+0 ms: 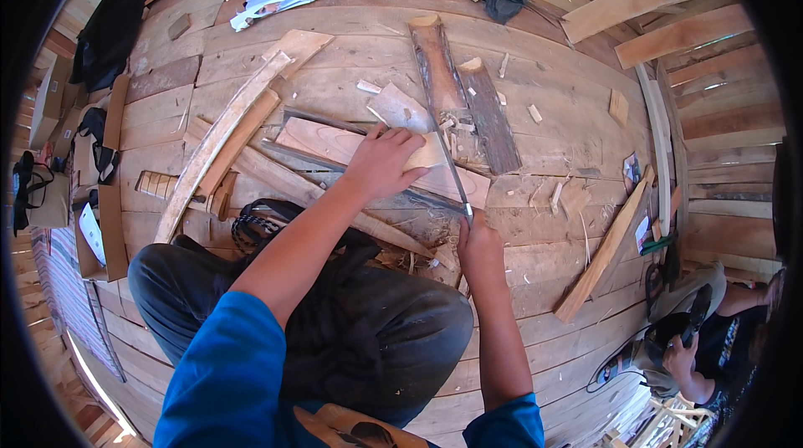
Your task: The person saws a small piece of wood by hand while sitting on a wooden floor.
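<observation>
My left hand [383,165] presses and grips a small pale wood block [430,153] against a flat board [322,140] on the floor. In my right hand [481,240] is the handle of a tool with a long narrow metal blade [456,176]. Its blade points away from me and lies across the block's right end, at or touching it; its exact kind is hard to make out. Just beyond are a bark-edged plank [437,63] and a shorter bark slab [491,117], with small offcuts between them.
Curved wood strips [219,143] lie to the left, near a sheathed blade [163,187]. A long stick [606,251] lies at right. Shavings are scattered over the plank floor. Cardboard boxes [100,222] stand at far left. Another person [703,348] sits at lower right, holding a dark object.
</observation>
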Available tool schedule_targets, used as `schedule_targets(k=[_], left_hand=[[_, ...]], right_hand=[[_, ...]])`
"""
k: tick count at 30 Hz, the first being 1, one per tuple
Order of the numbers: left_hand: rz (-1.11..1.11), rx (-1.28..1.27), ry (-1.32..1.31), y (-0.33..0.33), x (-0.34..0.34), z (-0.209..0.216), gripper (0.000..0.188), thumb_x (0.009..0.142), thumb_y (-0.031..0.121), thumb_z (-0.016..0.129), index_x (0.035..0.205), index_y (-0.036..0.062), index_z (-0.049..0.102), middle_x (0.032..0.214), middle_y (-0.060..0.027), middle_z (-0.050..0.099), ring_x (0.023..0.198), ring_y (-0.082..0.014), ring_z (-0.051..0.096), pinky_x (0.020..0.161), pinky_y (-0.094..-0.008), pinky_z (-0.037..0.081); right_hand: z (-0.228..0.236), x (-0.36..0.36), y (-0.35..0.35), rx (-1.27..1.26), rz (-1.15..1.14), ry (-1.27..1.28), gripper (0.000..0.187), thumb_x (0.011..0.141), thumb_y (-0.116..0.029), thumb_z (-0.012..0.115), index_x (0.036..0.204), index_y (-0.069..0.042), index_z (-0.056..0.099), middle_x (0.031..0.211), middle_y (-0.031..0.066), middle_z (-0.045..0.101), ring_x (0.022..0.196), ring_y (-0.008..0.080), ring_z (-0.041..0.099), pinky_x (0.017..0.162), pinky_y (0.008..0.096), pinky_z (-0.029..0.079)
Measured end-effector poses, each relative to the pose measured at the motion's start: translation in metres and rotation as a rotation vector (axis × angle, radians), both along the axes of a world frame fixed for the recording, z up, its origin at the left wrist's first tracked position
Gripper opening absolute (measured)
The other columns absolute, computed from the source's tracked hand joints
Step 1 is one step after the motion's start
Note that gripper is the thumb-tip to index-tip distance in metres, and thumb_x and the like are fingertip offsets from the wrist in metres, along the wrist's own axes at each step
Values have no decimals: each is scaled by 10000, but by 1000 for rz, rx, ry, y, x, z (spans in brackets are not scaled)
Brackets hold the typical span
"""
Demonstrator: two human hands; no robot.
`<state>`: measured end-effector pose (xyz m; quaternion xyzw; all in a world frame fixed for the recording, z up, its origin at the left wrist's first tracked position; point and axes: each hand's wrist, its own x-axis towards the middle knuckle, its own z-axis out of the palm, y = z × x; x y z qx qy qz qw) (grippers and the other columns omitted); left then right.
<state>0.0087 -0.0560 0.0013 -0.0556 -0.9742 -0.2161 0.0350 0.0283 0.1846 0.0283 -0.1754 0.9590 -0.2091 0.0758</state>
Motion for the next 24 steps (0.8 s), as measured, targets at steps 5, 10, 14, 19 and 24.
schedule_targets(k=[5,10,14,19,24], left_hand=[[-29,28,-10,-10,-2,0,477,878,419,597,1209,81,543,1214,-140,578,1212,-295,510,1106,-479,294],[-73,15,47,-2,6,0,488,871,418,611,1213,76,550,1221,-138,574,1227,-294,500,1119,-472,281],[-84,11,16,0,4,1,502,862,420,624,1222,78,547,1234,-135,571,1251,-290,482,1126,-469,270],[-49,34,-27,-2,6,3,519,855,422,633,1231,75,539,1272,-139,558,1318,-288,424,1149,-483,231],[32,63,51,0,4,-10,539,859,424,631,1247,63,531,1322,-127,540,1389,-280,344,1174,-514,159]], right_hand=[[12,37,34,56,-36,-137,208,967,-245,527,947,-38,533,639,247,616,620,441,630,538,536,490],[26,26,13,54,-67,-182,208,969,-239,520,945,-33,533,664,254,622,657,444,636,564,535,493],[12,-6,-15,29,-12,-85,206,972,-222,510,954,-18,533,668,264,618,667,455,632,577,542,491],[28,10,-7,55,-2,-152,226,973,-214,502,958,11,525,681,275,617,671,465,625,587,551,488],[27,16,-9,88,-60,-156,225,968,-205,508,951,18,523,680,279,615,679,465,626,603,553,491]])
